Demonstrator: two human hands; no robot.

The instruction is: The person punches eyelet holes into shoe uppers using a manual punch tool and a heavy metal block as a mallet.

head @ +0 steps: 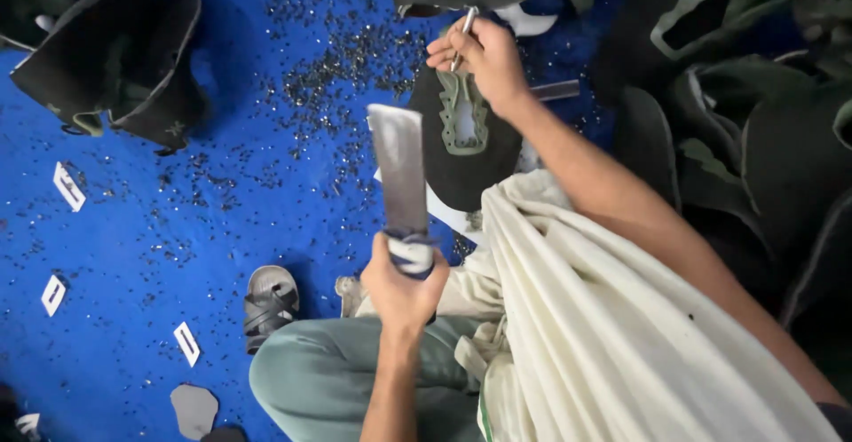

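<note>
My left hand (401, 287) grips the cloth-wrapped handle of a flat metal bar (400, 171) and holds it upright above my knee. My right hand (479, 56) pinches a thin metal punch tool (462, 35) and presses its tip against a black shoe upper with a green lace panel (461, 131), which lies flat on the work surface beyond my lap. A cream cloth (603, 318) drapes over my lap and right leg.
The blue floor (222, 185) is scattered with small dark punched bits. Stacks of black and green shoe uppers (754, 122) fill the right side, and another pile (115, 51) sits at top left. Small white tags (68, 185) and a sandal (271, 300) lie near my knee.
</note>
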